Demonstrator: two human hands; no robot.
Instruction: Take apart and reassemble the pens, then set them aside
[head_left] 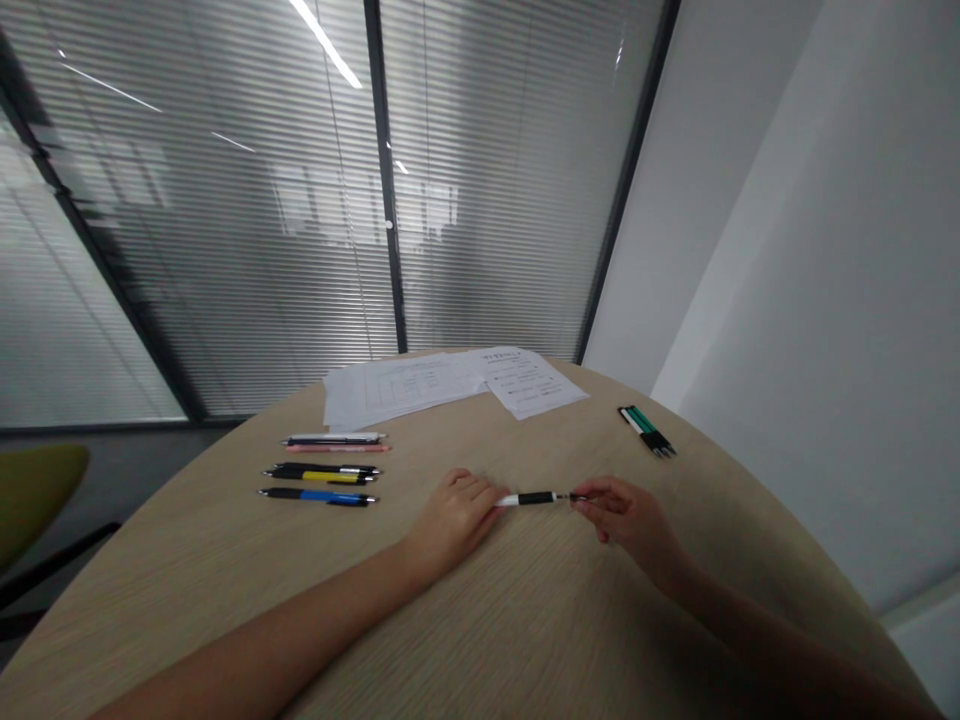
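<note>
Fingers of the left hand [457, 515] and right hand [626, 512] pinch the ends of a pen [536, 498], probably light, stiff, slick.

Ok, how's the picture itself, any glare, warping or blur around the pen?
Head view: soft, even light, barely any shadow on the table; ceiling lights reflect as streaks in the window; wide-lens warping bends the window frames and table edge; the pen between left hand and right hand is fairly sharp, print on the papers unreadable.
</note>
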